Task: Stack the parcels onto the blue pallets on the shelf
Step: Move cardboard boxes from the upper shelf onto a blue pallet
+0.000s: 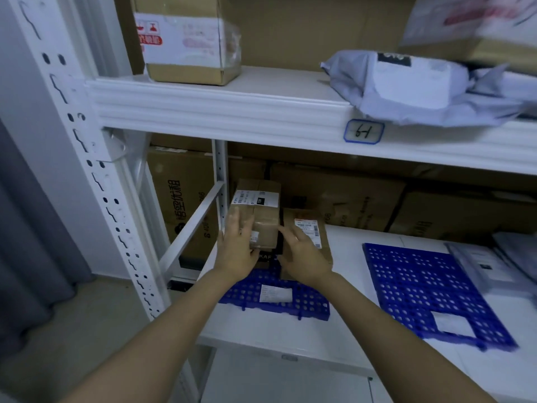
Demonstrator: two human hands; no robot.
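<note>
Placing step: both hands settling parcels at the back of the left blue pallet (308,303).

Left hand (236,248) lies against the left face of the taped brown box (263,225), fingers mostly straight, pressing rather than clamping. Right hand (303,255) is spread and relaxed over the flat labelled parcel (315,231) just beside the box; contact can't be confirmed. The box sits on a black item (266,257) on the pallet, close to the shelf upright (220,181). Likely step: squaring the stack. The right blue pallet (421,283) carries no parcels, only a white label. Next move should nudge the box flush against the flat parcel, check it doesn't rock, then let go and fetch the next parcel. Risk: the box tipping off its narrow base.
</note>
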